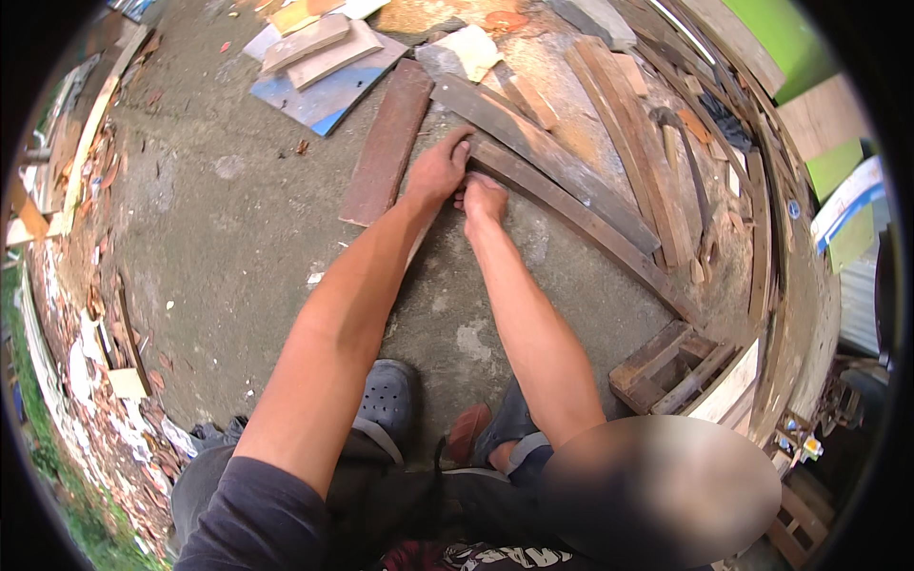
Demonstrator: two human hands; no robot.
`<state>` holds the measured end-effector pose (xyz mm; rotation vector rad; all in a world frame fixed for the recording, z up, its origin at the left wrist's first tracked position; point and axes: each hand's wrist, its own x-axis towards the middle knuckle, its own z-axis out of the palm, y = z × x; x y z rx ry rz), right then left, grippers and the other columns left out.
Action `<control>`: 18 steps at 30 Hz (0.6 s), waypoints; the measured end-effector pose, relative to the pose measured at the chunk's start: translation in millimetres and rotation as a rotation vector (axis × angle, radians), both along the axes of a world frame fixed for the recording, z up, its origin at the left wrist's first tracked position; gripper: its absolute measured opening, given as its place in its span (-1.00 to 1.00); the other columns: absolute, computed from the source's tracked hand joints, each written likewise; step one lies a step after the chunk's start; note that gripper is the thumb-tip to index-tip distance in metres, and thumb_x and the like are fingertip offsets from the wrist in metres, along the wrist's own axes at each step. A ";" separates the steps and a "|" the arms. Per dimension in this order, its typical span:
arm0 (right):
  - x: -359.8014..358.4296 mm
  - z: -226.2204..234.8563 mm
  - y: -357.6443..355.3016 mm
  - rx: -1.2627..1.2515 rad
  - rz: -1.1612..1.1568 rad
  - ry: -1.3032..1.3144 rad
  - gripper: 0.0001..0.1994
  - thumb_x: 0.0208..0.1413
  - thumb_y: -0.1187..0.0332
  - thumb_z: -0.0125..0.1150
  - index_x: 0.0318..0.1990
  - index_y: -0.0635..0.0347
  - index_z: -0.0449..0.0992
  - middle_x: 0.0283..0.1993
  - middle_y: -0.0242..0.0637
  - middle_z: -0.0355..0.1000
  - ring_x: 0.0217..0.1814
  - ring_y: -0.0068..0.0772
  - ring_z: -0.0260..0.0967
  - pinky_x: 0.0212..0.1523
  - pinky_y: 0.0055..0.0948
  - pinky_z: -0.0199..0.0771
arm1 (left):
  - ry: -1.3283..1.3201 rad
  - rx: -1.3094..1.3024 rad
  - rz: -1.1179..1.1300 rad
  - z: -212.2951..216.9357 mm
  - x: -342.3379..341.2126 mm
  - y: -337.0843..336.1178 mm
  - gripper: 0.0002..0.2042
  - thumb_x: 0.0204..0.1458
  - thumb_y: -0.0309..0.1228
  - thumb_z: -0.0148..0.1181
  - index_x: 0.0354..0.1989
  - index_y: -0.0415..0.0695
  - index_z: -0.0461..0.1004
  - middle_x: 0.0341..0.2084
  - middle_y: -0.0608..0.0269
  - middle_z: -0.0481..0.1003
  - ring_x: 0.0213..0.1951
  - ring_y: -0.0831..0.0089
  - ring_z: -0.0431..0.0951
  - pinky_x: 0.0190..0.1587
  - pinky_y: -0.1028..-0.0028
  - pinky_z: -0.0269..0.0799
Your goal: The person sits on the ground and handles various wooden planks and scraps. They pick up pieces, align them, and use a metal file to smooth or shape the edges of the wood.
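Note:
My left hand (441,169) reaches forward over the concrete, its thumb and fingers closed at the far end of a long brown wooden batten (581,221). The batten slants from there toward the near right. Just below that end, my right hand (485,200) is closed, with its fingers curled in toward the left hand. What the right fingers hold, if anything, is hidden. A reddish-brown board (388,143) lies flat just left of my left hand. Beyond the batten, a greyish plank (547,152) runs roughly alongside it.
A blue-and-white panel (295,103) bearing small boards lies at the far left. Longer brown planks (628,143) and a hammer (666,124) are on the right. Near right stands a slatted wooden block (671,366). Debris (105,333) lines the left edge.

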<state>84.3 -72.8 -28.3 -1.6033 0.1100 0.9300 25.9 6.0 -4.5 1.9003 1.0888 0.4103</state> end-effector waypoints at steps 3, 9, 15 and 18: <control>-2.2 -3.2 7.6 -0.043 0.000 -0.002 -0.81 0.19 0.48 0.08 -0.33 0.27 0.65 -0.48 -0.33 0.52 -0.54 -0.49 0.39 -0.53 -0.46 0.41 | -0.003 0.016 -0.015 -2.2 -3.5 2.2 -0.65 0.35 -0.18 -0.04 0.25 0.11 0.41 0.02 -0.12 0.55 0.08 -0.11 0.54 0.10 0.14 0.44; 5.7 -26.4 12.2 -0.080 -0.051 -0.103 -0.80 0.11 0.53 0.09 -0.39 0.33 0.68 -0.55 -0.27 0.48 -0.59 -0.50 0.39 -0.59 -0.40 0.33 | -0.011 0.018 -0.034 -4.2 1.8 0.0 -0.64 0.34 -0.19 -0.03 0.26 0.10 0.41 0.04 -0.08 0.55 0.10 -0.08 0.54 0.12 0.16 0.43; 1.2 -7.6 8.5 0.042 -0.106 0.025 -0.84 0.11 0.55 0.14 -0.30 0.34 0.67 -0.54 -0.30 0.47 -0.57 -0.51 0.34 -0.57 -0.45 0.30 | -0.040 0.096 -0.015 -15.0 -3.9 3.6 -0.65 0.32 -0.16 -0.03 0.24 0.20 0.41 -0.07 -0.14 0.58 0.00 -0.15 0.57 0.02 0.07 0.47; 2.2 13.5 4.5 0.055 -0.096 0.048 -0.85 0.16 0.51 0.18 -0.22 0.34 0.66 -0.49 -0.30 0.50 -0.53 -0.49 0.36 -0.51 -0.46 0.35 | -0.033 0.094 -0.011 -13.0 -1.4 2.4 -0.65 0.33 -0.15 -0.04 0.24 0.20 0.41 -0.09 -0.13 0.59 -0.02 -0.14 0.57 0.01 0.07 0.48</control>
